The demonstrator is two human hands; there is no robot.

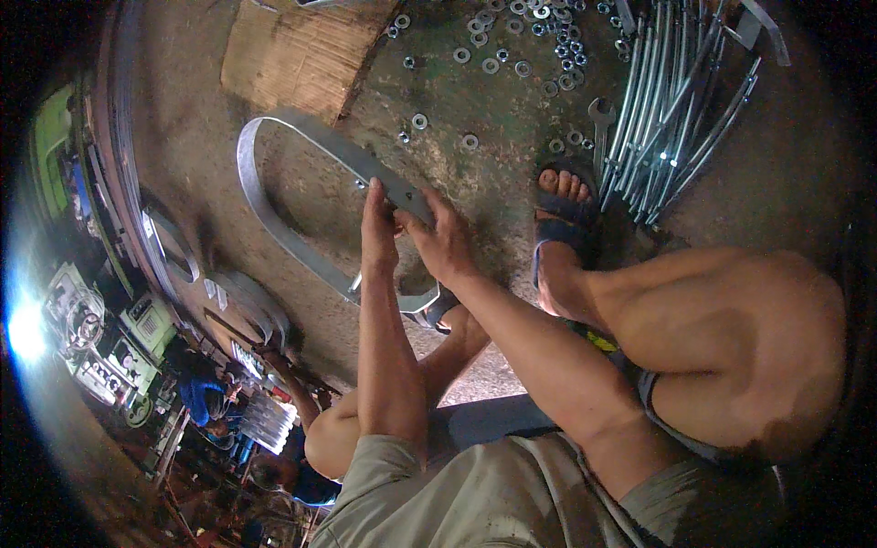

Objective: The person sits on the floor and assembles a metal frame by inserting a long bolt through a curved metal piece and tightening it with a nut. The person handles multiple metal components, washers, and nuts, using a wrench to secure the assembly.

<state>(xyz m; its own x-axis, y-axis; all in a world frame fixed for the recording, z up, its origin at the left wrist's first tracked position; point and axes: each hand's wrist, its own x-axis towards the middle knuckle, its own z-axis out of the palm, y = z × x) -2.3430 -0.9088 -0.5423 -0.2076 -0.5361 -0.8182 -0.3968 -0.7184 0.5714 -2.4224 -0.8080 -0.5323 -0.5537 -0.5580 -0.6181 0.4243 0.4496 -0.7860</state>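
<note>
Seen from above, our left hand (378,226) and right hand (440,237) both close a narrow grip on the upper run of a silver flat metal strap (353,160) bent into a long loop, just ahead of our left foot (449,317), apparently to steady it. Loose silver washers (491,66) and nuts (567,65), a grey open-ended spanner (600,123) and bundled silver metal rods (639,114) lie on the stained dark floor (498,196), perhaps for easy reach.
</note>
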